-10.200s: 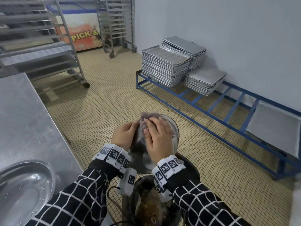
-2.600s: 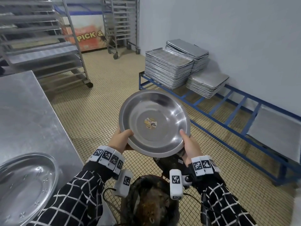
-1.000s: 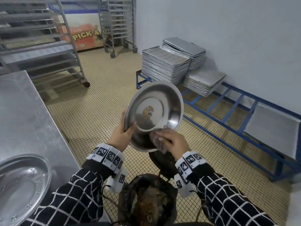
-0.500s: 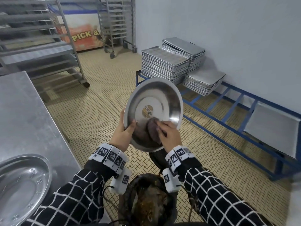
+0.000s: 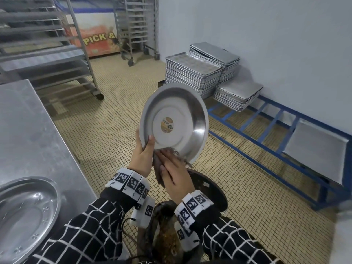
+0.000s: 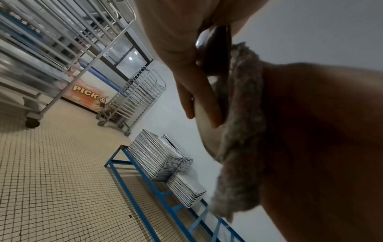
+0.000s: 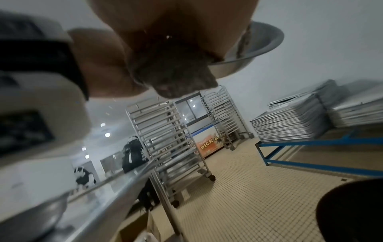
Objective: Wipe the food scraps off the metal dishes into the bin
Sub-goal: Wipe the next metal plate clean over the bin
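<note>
Left hand (image 5: 142,159) grips tilted metal dish (image 5: 174,122) by lower rim; right hand (image 5: 174,176) presses grey cloth (image 5: 167,150) onto dish's lower edge, fingers seemingly flat, above bin (image 5: 165,233)

Open tiled floor (image 5: 122,134) lies ahead of the tilted dish (image 5: 173,122). The steel table (image 5: 32,134), bearing a second dish (image 5: 24,216), closes off the left. A blue rack (image 5: 266,134) with stacked trays (image 5: 192,73) lines the wall on the right. Directly below the hands, the bin (image 5: 167,237) and its lid (image 5: 213,191) block the way down
</note>
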